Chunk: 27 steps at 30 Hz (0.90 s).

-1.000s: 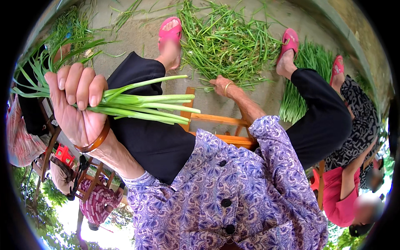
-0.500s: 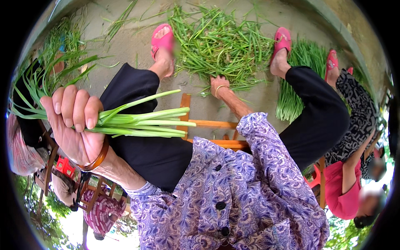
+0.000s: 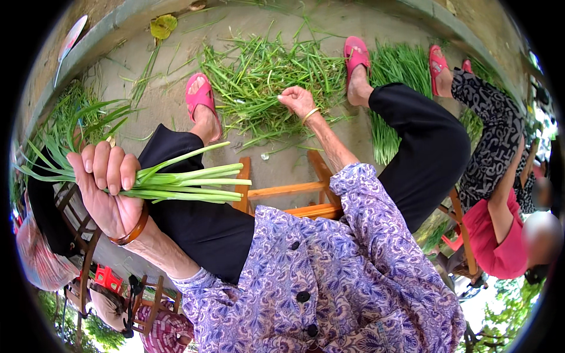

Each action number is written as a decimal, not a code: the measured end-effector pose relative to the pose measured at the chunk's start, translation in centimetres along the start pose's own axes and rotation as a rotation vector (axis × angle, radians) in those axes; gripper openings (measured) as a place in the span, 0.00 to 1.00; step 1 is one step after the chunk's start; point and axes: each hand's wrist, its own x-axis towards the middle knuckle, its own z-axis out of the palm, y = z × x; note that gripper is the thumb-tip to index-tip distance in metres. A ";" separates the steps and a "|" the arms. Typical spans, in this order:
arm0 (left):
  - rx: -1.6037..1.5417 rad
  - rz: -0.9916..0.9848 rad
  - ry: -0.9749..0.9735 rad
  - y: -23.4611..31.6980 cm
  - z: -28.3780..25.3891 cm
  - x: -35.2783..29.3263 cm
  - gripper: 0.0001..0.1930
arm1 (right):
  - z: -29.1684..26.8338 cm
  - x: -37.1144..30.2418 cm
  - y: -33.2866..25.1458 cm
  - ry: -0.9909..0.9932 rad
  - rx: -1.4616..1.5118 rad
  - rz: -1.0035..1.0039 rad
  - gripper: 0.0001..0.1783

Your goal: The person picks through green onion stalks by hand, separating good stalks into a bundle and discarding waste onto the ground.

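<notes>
My left hand (image 3: 109, 187) is closed round a bunch of garlic chives (image 3: 194, 183). Their pale stem ends point right over my lap, and the long leaves fan out to the left. Above the near edge of a loose, tangled pile of green stalks and leaves (image 3: 259, 76) is my right hand (image 3: 299, 101), thumb and fingers pinched together. Whatever the pinch holds is too small to make out. To the right, beyond my foot, a neat stack of long chives (image 3: 400, 76) lies on the ground.
My pink slippers (image 3: 202, 97) flank the loose pile. A wooden stool frame (image 3: 285, 190) shows between my legs. More greens (image 3: 67, 115) lie at the far left. A person in a pink top (image 3: 494, 235) sits at the right. A low concrete kerb (image 3: 126, 26) curves behind.
My right hand has lifted out of the pile's near edge, its fingers now pinched. The left hand keeps its hold on the chives. The view has shifted slightly.
</notes>
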 end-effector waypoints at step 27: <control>0.014 -0.001 0.020 -0.3 0.9 0.3 0.16 | -0.4 1.5 -0.4 -0.360 -1.649 0.057 0.54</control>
